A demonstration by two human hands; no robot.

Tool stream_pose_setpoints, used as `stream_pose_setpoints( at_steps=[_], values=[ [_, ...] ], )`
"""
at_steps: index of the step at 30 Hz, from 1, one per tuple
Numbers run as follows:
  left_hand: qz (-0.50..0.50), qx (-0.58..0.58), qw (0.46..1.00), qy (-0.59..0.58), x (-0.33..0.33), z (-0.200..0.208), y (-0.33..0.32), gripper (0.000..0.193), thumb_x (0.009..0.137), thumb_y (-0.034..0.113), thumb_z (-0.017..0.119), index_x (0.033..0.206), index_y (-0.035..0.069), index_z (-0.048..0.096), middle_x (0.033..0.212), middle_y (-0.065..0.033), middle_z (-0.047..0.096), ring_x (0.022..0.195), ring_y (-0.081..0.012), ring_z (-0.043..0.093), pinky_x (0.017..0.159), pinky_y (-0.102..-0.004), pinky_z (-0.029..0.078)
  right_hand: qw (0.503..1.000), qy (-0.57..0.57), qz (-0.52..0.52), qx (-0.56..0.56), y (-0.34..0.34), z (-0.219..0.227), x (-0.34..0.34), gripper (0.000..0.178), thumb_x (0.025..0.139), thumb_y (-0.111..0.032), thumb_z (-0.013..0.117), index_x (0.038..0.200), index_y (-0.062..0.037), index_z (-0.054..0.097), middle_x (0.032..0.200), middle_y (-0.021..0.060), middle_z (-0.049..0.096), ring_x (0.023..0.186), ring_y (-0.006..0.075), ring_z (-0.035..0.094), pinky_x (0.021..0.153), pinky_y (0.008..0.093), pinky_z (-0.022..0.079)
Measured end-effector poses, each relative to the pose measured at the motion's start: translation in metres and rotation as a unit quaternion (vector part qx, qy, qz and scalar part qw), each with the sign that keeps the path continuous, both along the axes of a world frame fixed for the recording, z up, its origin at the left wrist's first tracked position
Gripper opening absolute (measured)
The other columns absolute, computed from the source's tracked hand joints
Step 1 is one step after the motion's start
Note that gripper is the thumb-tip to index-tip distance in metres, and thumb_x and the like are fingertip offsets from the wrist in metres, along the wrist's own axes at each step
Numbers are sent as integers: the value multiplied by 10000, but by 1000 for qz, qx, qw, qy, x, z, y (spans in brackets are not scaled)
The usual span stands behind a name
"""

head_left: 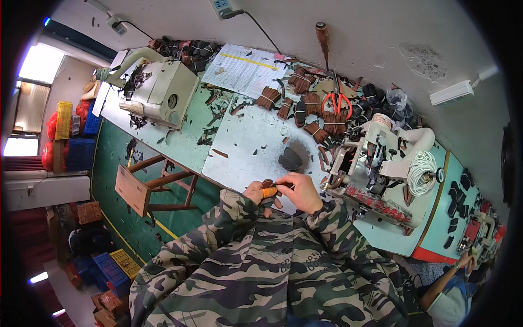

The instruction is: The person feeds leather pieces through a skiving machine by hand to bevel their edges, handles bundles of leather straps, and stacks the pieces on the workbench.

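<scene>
fingers of your left hand (254,192) and right hand (303,193) grasp a small brown strip (267,184) between them, at the table's (234,163) near edge. a dark bundle (291,158) lies beyond.

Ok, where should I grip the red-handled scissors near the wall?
Probably by the red handles, coming from the near side: they splay out toward that side, while the metal blades point toward the wall.

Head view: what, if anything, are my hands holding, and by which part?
Your left hand holds a small brown piece; your right hand has its fingertips beside it. The exact place of the hold is too small to tell.
</scene>
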State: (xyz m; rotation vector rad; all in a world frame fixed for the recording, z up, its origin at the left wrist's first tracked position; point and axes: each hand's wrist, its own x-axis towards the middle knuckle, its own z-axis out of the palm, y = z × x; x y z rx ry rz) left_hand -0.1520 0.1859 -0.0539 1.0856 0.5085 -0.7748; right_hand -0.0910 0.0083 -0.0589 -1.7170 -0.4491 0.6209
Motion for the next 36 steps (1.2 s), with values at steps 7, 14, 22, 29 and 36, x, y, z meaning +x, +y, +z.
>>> stream_pose_setpoints(
  at_steps=[7,14,22,29,36],
  values=[
    [77,173,982,5,-7,-31,0,201,906,205,531,953,16,581,635,-103,619,360,-165,516,336,-281,404,985,-64,-153,-56,0,0,-6,96,772,-75,630,839,-9,646,753,118,602,678,265,604,606,337,471],
    [71,27,996,38,5,-69,14,252,894,260,513,920,12,555,637,-139,614,407,-209,555,382,-307,439,971,-228,37,-55,21,-20,-12,103,772,-113,641,848,-44,652,825,122,618,771,274,608,685,337,484],
    [19,177,983,47,38,-78,34,221,907,211,491,883,4,563,724,-148,647,511,-205,629,456,-307,512,925,-108,-86,-353,13,-84,45,198,703,-171,719,824,-57,612,725,117,617,669,292,606,611,377,477],
    [-28,-163,982,96,46,-110,42,381,893,435,528,743,87,556,542,-76,521,379,-171,474,319,-265,327,956,-234,-4,-176,52,-13,13,96,714,-56,603,807,-76,611,755,81,558,723,293,584,641,382,477],
    [44,-178,980,-73,73,-127,38,182,810,179,663,866,45,553,679,-124,598,547,-241,603,411,-331,450,976,-105,-42,-184,33,-23,17,225,765,-43,605,989,-26,611,990,110,587,899,281,586,766,349,475]
  ],
)
